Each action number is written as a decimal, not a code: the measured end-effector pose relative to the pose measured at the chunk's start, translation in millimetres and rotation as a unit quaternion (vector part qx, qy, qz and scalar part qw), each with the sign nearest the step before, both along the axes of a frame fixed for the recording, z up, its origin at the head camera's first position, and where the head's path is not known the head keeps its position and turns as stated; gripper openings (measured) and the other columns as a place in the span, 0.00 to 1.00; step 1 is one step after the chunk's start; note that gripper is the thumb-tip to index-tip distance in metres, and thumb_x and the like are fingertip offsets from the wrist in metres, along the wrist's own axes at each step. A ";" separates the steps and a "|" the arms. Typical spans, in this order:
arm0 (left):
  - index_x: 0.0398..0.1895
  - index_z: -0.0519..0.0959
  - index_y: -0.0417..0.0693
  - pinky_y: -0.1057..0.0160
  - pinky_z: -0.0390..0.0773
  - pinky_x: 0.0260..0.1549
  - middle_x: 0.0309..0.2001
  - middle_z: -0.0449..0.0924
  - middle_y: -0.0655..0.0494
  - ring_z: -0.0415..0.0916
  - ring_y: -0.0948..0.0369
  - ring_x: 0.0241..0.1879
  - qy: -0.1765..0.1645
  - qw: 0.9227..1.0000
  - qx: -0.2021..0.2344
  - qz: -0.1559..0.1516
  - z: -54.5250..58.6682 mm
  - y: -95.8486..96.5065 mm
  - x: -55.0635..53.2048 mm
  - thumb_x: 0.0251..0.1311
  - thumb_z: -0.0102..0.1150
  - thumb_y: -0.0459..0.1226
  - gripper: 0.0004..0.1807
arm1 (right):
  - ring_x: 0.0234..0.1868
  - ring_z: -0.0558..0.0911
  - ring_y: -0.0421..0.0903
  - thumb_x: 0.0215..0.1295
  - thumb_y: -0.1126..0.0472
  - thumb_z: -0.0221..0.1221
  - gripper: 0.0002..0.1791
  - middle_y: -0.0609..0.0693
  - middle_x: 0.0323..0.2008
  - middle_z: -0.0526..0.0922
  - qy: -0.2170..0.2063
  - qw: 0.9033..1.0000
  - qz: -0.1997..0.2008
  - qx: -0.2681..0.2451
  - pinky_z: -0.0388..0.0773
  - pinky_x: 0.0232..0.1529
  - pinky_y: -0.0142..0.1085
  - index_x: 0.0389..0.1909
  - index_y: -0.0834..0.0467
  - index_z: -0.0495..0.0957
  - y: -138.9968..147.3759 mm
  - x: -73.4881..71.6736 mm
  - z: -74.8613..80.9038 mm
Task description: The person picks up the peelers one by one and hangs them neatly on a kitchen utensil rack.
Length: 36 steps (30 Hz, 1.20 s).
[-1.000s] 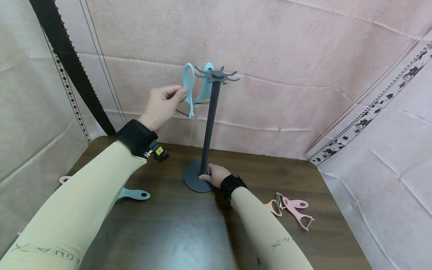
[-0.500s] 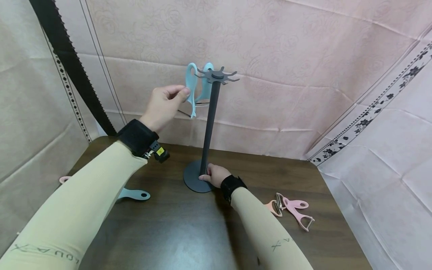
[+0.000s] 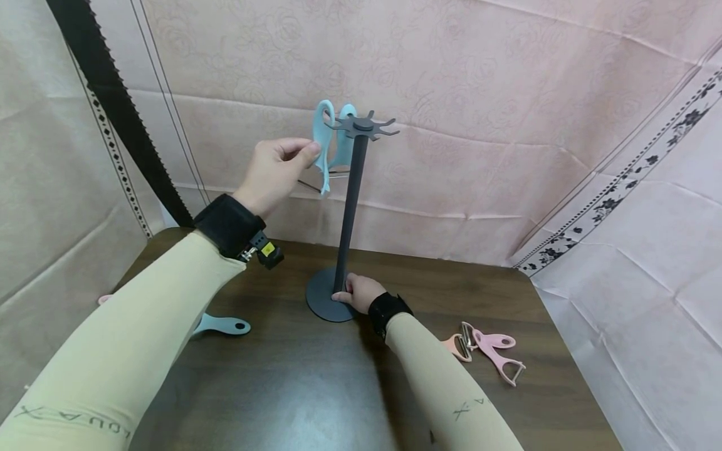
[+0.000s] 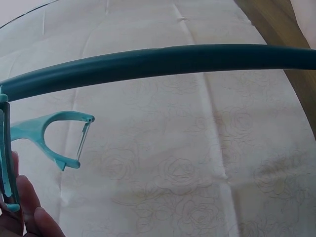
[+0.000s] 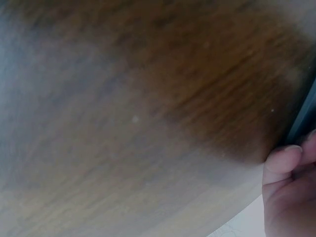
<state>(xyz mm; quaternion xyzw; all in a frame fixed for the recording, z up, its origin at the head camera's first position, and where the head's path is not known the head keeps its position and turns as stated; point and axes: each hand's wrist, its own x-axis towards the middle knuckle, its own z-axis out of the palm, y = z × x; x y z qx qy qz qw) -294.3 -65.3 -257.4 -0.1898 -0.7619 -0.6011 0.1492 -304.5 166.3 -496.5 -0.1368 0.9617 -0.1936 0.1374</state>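
Note:
My left hand (image 3: 282,166) pinches a light blue peeler (image 3: 323,134), handle end up, at the top of a dark grey hook stand (image 3: 352,200). One of the stand's hook tips overlaps the hole in that handle; whether it passes through I cannot tell. Just behind, a second light blue peeler (image 3: 345,145) hangs from another hook; its blade end (image 4: 66,140) shows in the left wrist view, with the held peeler (image 4: 6,153) edge-on at the left border. Low down, my right hand (image 3: 363,292) grips the foot of the post, its thumb on the round base (image 3: 321,300).
A pink peeler (image 3: 496,351) and a peach peeler (image 3: 459,346) lie on the wooden table (image 3: 293,388) at the right. Another blue peeler (image 3: 225,324) and a pink end (image 3: 104,299) are partly hidden by my left forearm. Patterned cloth (image 3: 451,188) hangs behind.
My left hand has shifted slightly right with the peeler, bringing its handle onto the hook tip and raising it a little. The right hand and the stand stay put.

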 end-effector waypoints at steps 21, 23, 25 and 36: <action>0.56 0.80 0.50 0.54 0.68 0.52 0.48 0.82 0.54 0.75 0.56 0.50 -0.065 0.998 -0.008 -0.018 6.5 -1.4 -1.1 0.67 0.51 0.53 0.23 | 0.25 0.74 0.45 0.61 0.37 0.59 0.22 0.47 0.23 0.74 -0.001 1.000 0.001 0.003 0.68 0.25 0.36 0.30 0.52 0.71 -1.8 -0.9 1.5; 0.56 0.80 0.49 0.53 0.68 0.52 0.48 0.82 0.54 0.74 0.56 0.49 -0.065 0.998 -0.007 -0.023 6.3 -2.3 -1.1 0.67 0.51 0.53 0.24 | 0.25 0.74 0.44 0.61 0.37 0.58 0.21 0.45 0.23 0.75 0.010 1.000 0.021 0.010 0.69 0.25 0.36 0.32 0.51 0.71 -2.1 -1.5 1.5; 0.56 0.80 0.49 0.53 0.69 0.51 0.48 0.82 0.54 0.74 0.56 0.48 -0.066 0.998 -0.008 -0.025 6.1 -2.9 -1.1 0.68 0.51 0.53 0.24 | 0.26 0.75 0.42 0.62 0.38 0.57 0.19 0.42 0.23 0.76 0.023 0.998 0.045 0.023 0.69 0.27 0.35 0.34 0.50 0.72 -2.6 -2.2 1.3; 0.55 0.80 0.45 0.58 0.72 0.43 0.44 0.83 0.49 0.77 0.53 0.45 -0.055 0.997 0.008 -0.048 8.1 -1.9 -1.3 0.67 0.53 0.52 0.24 | 0.29 0.76 0.38 0.66 0.36 0.49 0.18 0.39 0.26 0.74 0.093 0.983 0.111 0.113 0.73 0.31 0.34 0.40 0.45 0.73 -2.4 1.4 1.1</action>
